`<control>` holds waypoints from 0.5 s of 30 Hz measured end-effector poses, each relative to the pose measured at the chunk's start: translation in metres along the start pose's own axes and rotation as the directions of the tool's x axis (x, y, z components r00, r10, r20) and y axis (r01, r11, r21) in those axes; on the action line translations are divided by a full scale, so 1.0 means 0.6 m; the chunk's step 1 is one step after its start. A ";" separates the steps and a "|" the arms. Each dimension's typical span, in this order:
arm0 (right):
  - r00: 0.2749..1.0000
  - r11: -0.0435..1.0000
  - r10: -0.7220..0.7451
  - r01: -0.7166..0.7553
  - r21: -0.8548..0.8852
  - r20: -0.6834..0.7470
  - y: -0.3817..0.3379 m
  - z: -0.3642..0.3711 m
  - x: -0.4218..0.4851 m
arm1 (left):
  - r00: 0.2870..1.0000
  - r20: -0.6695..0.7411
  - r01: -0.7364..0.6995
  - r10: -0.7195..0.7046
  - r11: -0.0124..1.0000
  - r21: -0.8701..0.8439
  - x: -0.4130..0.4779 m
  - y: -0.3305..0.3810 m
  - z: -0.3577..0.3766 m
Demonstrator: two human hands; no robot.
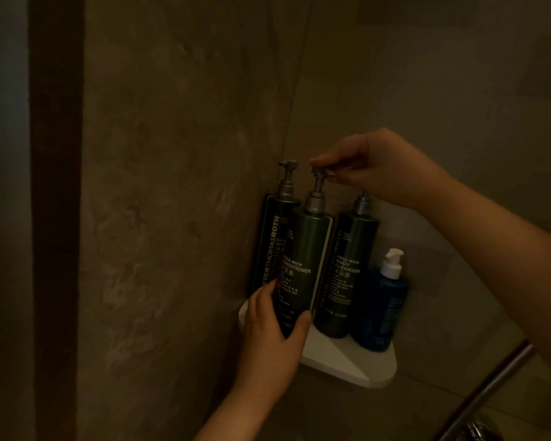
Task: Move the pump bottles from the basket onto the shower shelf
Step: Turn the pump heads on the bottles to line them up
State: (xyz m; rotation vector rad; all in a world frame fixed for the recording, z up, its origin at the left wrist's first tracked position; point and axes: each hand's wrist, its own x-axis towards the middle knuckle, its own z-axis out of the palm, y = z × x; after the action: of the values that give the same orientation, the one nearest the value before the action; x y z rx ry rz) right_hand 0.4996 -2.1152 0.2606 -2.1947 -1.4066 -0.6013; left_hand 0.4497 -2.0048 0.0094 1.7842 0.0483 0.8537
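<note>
Gripping the lower body of the conditioner bottle, the left hand has its fingers wrapped about the front and thumb at the side, seemingly to steady the base on the shower shelf. Above the shelf, the right hand pinches that bottle's pump head between thumb and fingertips, likely turning the nozzle or guiding the bottle upright. Behind it on the shelf, against the corner, stands a second dark pump bottle; to its right the body cleanser bottle, then a smaller blue bottle with a white pump. The shelf is a white corner piece fixed to dim, mottled stone-look walls. No basket is visible.
</note>
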 end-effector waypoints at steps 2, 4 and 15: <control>1.000 1.000 -0.004 0.004 -0.018 0.012 0.000 -0.001 -0.001 | 0.999 0.044 0.029 -0.025 0.996 -0.079 -0.002 -0.004 -0.005; 1.000 0.999 -0.012 0.013 -0.044 0.027 -0.001 -0.003 0.000 | 0.998 0.054 0.045 -0.040 0.994 -0.096 -0.003 -0.007 -0.007; 0.998 0.995 -0.040 0.044 -0.085 0.053 0.001 -0.013 -0.005 | 0.992 -0.126 0.024 -0.006 0.990 0.140 0.003 0.003 0.016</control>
State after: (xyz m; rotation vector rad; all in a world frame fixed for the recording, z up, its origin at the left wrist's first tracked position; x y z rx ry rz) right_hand 0.4982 -2.1224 0.2647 -2.2672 -1.4816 -0.6358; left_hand 0.4560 -2.0124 0.0106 1.8569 0.2089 0.9712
